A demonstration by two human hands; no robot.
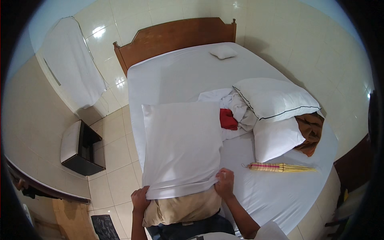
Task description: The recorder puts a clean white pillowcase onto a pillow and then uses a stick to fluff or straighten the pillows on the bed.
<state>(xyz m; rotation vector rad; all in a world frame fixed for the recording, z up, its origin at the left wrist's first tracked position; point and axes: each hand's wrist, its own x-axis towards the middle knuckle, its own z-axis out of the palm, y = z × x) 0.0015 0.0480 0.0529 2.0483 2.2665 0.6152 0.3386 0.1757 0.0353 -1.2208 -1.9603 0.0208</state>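
A white pillowcase (pixel 183 144) covers most of a beige pillow (pixel 186 208) at the near edge of the bed. The bare tan end of the pillow sticks out towards my body. My left hand (pixel 140 198) grips the left corner of the case's open hem. Across from it, my right hand (pixel 224 183) pinches the hem's right side in a closed fist. The hem is drawn between both hands, with a folded band along it. The far part of the pillow is hidden inside the case.
Right on the white-sheeted bed (pixel 180 75) lie a white pillow with dark piping (pixel 276 97), a plain white pillow (pixel 276 139), brown cloth (pixel 310 132), crumpled white linen (pixel 240 108), red cloth (pixel 228 119) and a stick broom (pixel 279 167). A small cabinet (pixel 82 147) stands left, below a curtain (pixel 73 63).
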